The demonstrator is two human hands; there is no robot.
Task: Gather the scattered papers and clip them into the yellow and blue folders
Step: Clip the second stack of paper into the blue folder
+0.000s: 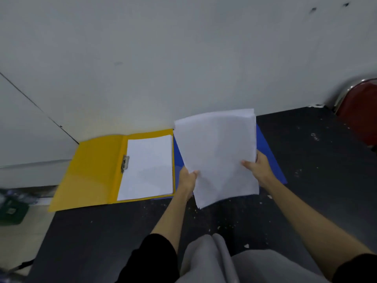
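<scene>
The yellow folder [93,172] lies open on the dark floor against the wall. A sheaf of white paper [149,168] sits in its right half under a metal clip [124,163] at the spine. To its right lies the blue folder [269,152], mostly hidden behind a stack of white papers [216,154] that I hold up over it. My left hand [187,178] grips the stack's lower left edge, thumb on top. My right hand [259,167] grips its right edge, thumb on the front.
A white wall [183,58] rises just behind the folders. A red stool with a chrome rim [359,111] stands at the far right. A green object [12,211] lies on the pale floor at the left. My grey-clad knees [214,260] are at the bottom.
</scene>
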